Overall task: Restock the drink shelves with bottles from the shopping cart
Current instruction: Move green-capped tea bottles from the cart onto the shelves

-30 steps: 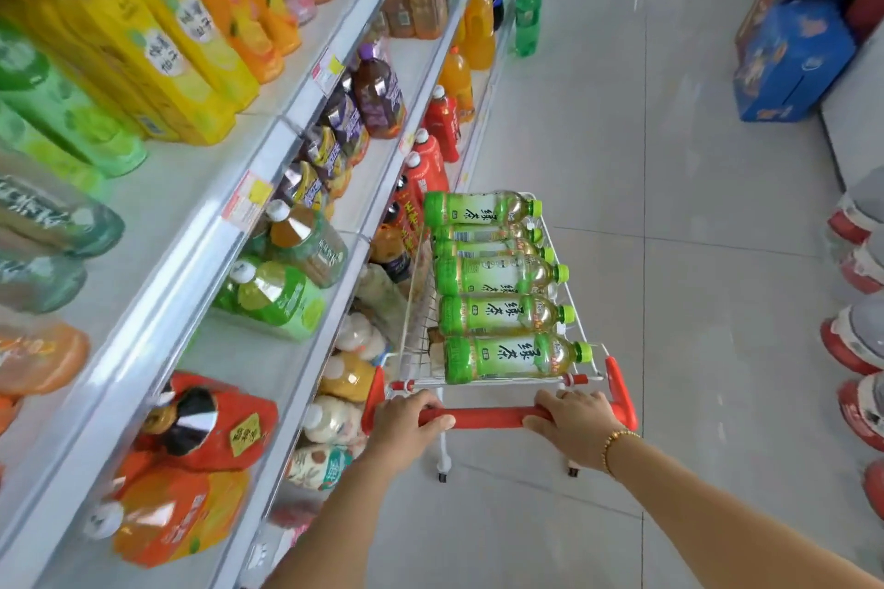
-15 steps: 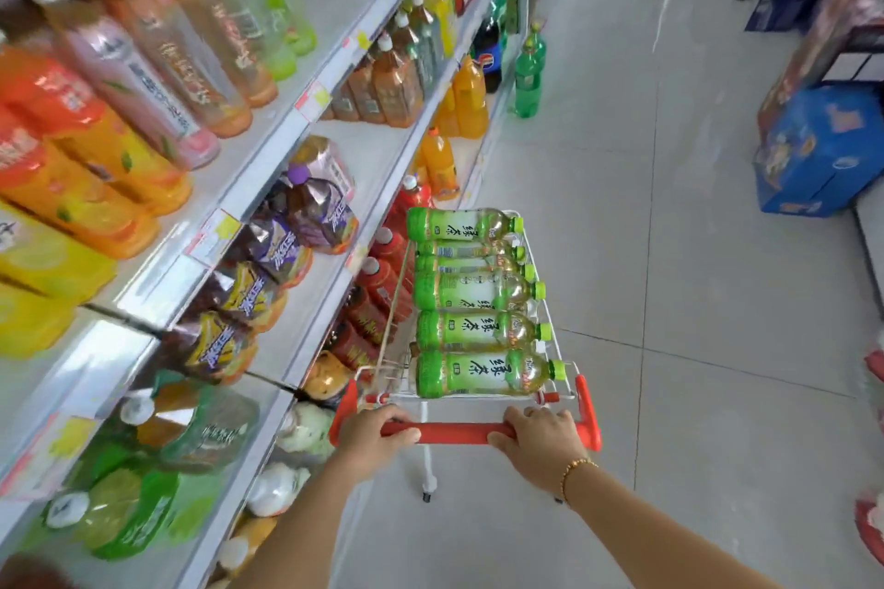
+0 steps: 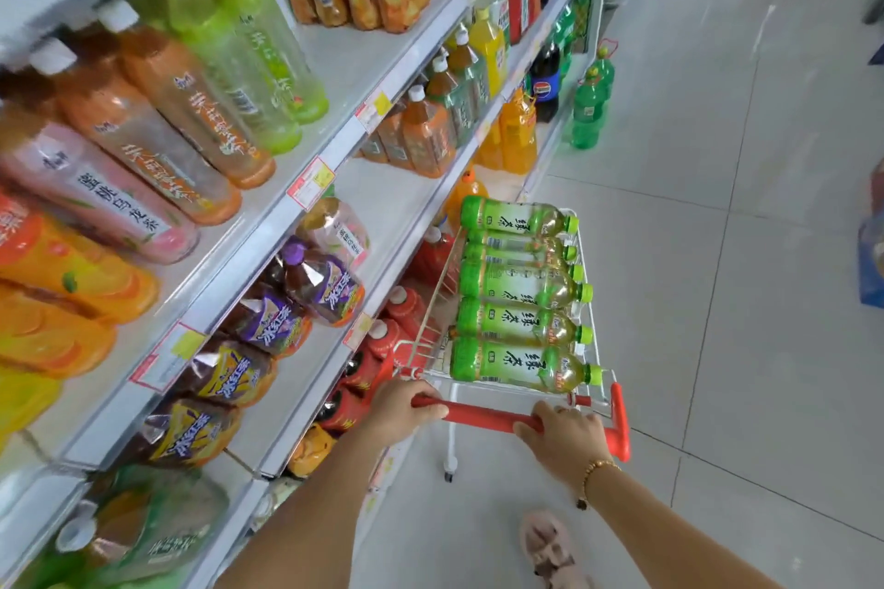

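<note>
At the red cart handle (image 3: pixel 483 417), the left hand (image 3: pixel 404 411) curls its fingers over the bar's left end. The right hand (image 3: pixel 564 442) wraps its fingers round the bar near the right end. Both hands grip the handle and nothing else. A gold bracelet (image 3: pixel 595 469) circles the right wrist.

Just beyond the handle, the white wire shopping cart (image 3: pixel 430 325) carries six green tea bottles (image 3: pixel 512 363). They lie on their sides in a row from near to far, touching or nearly so. All have green labels, with green caps pointing right.

The cart stands close beside the drink shelves (image 3: pixel 258 249), which run along the left in stacked white tiers with price tags on their front rails. The tiers hold upright bottles with orange, pink, green, purple and red labels, and those nearest the camera are blurred. At the far end of the shelves, two large green bottles (image 3: pixel 591 110) stand on the floor (image 3: pixel 717 325). It is pale grey tile with thin dark joints. A fluffy pink slipper (image 3: pixel 545 545) shows below the right forearm.
</note>
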Motion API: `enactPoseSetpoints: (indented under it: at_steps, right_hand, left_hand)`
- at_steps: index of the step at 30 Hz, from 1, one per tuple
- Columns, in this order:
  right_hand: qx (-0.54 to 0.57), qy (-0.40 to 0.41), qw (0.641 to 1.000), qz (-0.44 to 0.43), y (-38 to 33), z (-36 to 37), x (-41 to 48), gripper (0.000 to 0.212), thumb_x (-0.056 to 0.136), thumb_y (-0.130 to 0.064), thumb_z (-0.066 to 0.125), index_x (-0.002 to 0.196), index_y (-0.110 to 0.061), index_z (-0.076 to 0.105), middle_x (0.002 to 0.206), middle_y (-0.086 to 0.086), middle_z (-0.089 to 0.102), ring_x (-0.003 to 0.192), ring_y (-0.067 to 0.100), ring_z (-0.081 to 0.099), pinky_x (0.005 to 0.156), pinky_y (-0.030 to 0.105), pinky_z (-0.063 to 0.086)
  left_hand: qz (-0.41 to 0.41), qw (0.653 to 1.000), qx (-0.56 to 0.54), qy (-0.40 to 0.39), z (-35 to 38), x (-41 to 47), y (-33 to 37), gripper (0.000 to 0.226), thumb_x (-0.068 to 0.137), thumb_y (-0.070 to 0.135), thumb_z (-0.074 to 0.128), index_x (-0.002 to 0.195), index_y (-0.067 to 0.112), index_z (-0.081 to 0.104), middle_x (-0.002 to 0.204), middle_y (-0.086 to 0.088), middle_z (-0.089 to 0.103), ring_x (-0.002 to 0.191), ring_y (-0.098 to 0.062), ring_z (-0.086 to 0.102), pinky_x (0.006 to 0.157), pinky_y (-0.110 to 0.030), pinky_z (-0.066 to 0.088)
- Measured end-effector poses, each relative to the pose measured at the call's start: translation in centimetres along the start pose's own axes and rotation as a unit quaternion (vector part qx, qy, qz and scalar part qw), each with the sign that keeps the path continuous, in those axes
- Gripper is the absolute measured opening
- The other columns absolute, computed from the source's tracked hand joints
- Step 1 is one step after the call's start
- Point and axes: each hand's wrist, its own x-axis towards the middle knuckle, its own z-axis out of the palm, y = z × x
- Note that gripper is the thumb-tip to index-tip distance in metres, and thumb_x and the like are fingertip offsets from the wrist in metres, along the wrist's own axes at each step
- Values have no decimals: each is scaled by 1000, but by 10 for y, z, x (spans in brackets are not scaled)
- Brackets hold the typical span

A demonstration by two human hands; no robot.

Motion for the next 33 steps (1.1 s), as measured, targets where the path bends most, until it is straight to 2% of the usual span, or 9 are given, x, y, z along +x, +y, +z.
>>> enactPoseSetpoints:
  at_steps: [5, 9, 12, 17, 21, 24, 28, 30, 33]
  right_hand:
    - [3, -23, 1000, 3, 17, -38, 52, 41, 94, -56, 28, 107, -25, 52, 103, -3, 64, 99, 18, 58, 94, 35, 38]
    - [-2, -75, 997, 6, 44, -76, 87, 41, 94, -55, 28, 109, -24, 50, 102, -2, 62, 103, 19, 57, 96, 36, 36]
    - [-12, -108, 994, -1, 73, -109, 109, 40, 94, -53, 29, 107, -23, 51, 89, -2, 54, 97, 20, 58, 95, 35, 37]
    - [-26, -132, 991, -4, 120, -158, 143, 31, 93, -54, 33, 98, -28, 50, 89, -6, 58, 88, 16, 55, 97, 33, 36]
    - [9, -195, 981, 8, 147, -202, 165, 39, 92, -53, 42, 111, -23, 57, 95, -7, 57, 91, 14, 54, 92, 28, 39]
    - [133, -134, 978, 93, 161, -223, 190, 38, 97, -21, 44, 135, -19, 43, 105, 9, 60, 95, 19, 59, 84, 26, 48]
    - [408, -49, 880, 240, 172, -244, 227, 68, 82, -54, 59, 123, 0, 54, 70, 4, 47, 64, 17, 47, 76, 37, 52]
    - [503, -97, 812, 280, 171, -260, 240, 61, 87, -40, 61, 131, -1, 46, 91, 11, 56, 61, 19, 44, 64, 40, 53]
    - [553, -144, 761, 306, 173, -274, 255, 61, 86, -32, 64, 134, -6, 38, 108, 24, 54, 61, 25, 52, 40, 24, 49]
  left_hand:
    - [-2, 1000, 7, -14, -23, 59, 28, 45, 69, 52, 63, 99, 20, 72, 82, 14, 62, 84, -6, 59, 80, -21, 42]
    - [-14, 1000, 10, -25, -24, 99, 48, 23, 80, 36, 70, 98, 23, 71, 75, 21, 59, 81, -3, 58, 77, -15, 41]
    - [-19, 1000, -13, -20, -17, 121, 76, 33, 75, 50, 66, 96, 25, 71, 84, 12, 67, 82, -4, 59, 74, -14, 39]
    - [-31, 999, -8, 14, 1, 154, 124, 31, 79, 49, 64, 98, 25, 69, 97, 7, 71, 94, -9, 61, 91, -27, 39]
    - [-58, 998, -2, 5, 10, 176, 161, 30, 84, 50, 60, 102, 26, 66, 100, 8, 70, 97, -9, 60, 96, -31, 37]
    - [-90, 996, -12, -8, 17, 184, 192, 31, 84, 51, 58, 102, 27, 65, 101, 8, 69, 99, -10, 60, 95, -31, 37]
    - [-156, 977, -63, -127, 5, 202, 232, 36, 84, 51, 59, 109, 25, 66, 109, 3, 66, 101, -14, 59, 81, -25, 40]
    - [-166, 968, -53, -182, -13, 218, 249, 39, 88, 47, 54, 109, 18, 67, 107, -4, 64, 95, -16, 57, 76, -24, 39]
    - [-186, 972, -111, -88, -43, 252, 267, 20, 88, 28, 58, 79, 12, 66, 78, -2, 62, 73, -15, 53, 64, -22, 40]
